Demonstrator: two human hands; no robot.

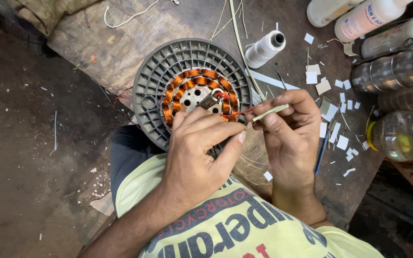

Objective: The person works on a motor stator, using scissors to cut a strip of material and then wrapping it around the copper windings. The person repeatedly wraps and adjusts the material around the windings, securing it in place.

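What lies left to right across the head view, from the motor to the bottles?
Grey motor housing with copper windings, left hand, thread spool, right hand, paper scraps, steel cup.

Dark concrete floor [29, 143] on the left, gritty, dotted with white scraps and short wire offcuts. Worn wooden bench top [120, 43] runs diagonally across, scratched and stained, with paper slips [333, 124] scattered over its right part. Khaki cloth [48, 12] bunched at the far left corner. Plastic bottles [364, 16] and a metal can [397, 69] line the right edge. Light is flat and even, soft shadows, source not visible.
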